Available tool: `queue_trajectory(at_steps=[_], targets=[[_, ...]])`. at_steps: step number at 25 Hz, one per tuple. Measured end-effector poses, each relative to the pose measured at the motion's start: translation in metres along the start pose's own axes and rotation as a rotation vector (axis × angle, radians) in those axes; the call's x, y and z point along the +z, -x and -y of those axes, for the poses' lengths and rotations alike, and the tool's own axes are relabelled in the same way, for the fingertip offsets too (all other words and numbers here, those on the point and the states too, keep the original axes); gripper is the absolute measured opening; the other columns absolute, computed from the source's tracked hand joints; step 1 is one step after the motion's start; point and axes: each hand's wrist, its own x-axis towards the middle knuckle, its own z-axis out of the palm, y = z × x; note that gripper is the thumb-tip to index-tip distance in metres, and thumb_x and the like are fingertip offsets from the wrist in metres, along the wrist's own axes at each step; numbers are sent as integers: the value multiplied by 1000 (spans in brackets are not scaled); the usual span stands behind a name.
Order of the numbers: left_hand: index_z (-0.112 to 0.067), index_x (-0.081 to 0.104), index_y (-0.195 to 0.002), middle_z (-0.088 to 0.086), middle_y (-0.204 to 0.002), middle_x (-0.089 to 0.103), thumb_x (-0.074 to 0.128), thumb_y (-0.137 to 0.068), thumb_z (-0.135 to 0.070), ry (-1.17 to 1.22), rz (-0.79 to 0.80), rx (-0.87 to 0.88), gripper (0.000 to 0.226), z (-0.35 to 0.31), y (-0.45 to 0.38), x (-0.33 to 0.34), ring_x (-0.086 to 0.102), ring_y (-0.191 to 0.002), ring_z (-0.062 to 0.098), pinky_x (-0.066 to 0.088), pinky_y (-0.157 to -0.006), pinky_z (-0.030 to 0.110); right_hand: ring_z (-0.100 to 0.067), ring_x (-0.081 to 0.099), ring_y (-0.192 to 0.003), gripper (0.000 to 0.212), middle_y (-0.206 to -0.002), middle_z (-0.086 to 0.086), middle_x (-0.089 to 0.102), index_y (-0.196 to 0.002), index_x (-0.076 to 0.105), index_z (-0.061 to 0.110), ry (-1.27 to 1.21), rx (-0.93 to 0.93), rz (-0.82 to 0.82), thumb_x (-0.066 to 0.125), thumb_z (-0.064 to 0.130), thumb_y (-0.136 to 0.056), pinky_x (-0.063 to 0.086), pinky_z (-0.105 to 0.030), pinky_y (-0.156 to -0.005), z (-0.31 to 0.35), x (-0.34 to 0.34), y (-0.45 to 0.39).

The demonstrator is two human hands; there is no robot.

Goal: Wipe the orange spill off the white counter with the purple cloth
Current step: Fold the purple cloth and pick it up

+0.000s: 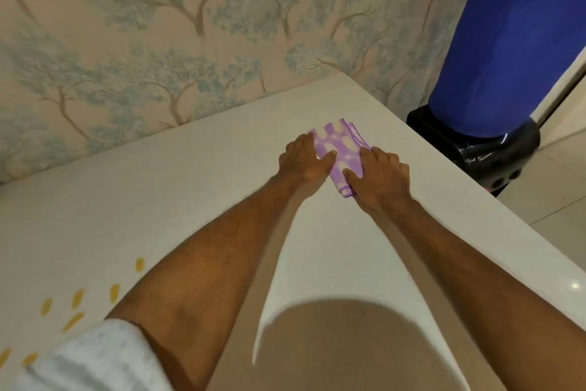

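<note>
A folded purple cloth [338, 151] with pale spots lies on the white counter [196, 194] near its far right corner. My left hand [306, 160] rests on the cloth's left edge, fingers curled over it. My right hand [382, 176] presses on its right side, fingers spread flat. Both hands touch the cloth, which stays on the counter. The orange spill [76, 298] is a scatter of several small orange drops at the counter's near left, well away from the cloth.
A wall with tree-pattern wallpaper [158, 41] runs along the counter's far edge. A large blue water bottle [504, 51] stands on a black base [475, 149] on the floor beyond the counter's right edge. My white sleeve [101, 359] covers the lower left.
</note>
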Motion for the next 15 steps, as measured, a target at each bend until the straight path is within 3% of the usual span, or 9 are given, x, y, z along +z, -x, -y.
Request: queue_trajectory(at_steps=[3,8,10,13,15], targets=[[-20,52,-139,7,-143,59,52,-95,-56,-17,-14,-25,56,-1,-27,7,54,-130,34,44,-108,46,-30,55,-126,65,-142,-10,59,-142,50,17,-7,72,-2,58,62,-96,46,-45,-104,-1,6,-11],[-23,44,-142,7,-145,53,54,-97,-50,-193,43,-94,53,-5,-55,7,45,-134,35,34,-105,48,-30,54,-126,62,-139,-14,58,-142,52,12,-127,94,59,65,52,-96,50,-42,-102,-4,3,-25],[-21,52,-134,9,-136,59,55,-98,-43,-182,52,-125,42,-9,-63,3,50,-129,33,33,-99,45,-31,57,-127,59,-140,-15,57,-145,52,12,-209,98,84,68,44,-97,52,-40,-104,-4,1,-28],[-15,64,-103,7,-104,66,52,-100,-39,44,9,-150,26,-13,-57,-2,62,-105,29,34,-85,36,-33,63,-125,52,-140,-15,60,-145,54,12,-396,125,96,70,30,-99,56,-40,-103,-3,-5,-26],[-11,65,-101,6,-99,65,58,-98,-32,255,-36,-167,23,-11,-44,-9,62,-94,25,41,-77,31,-31,66,-121,47,-137,-14,63,-140,58,12,-532,140,55,72,26,-97,59,-41,-100,1,-12,-19]])
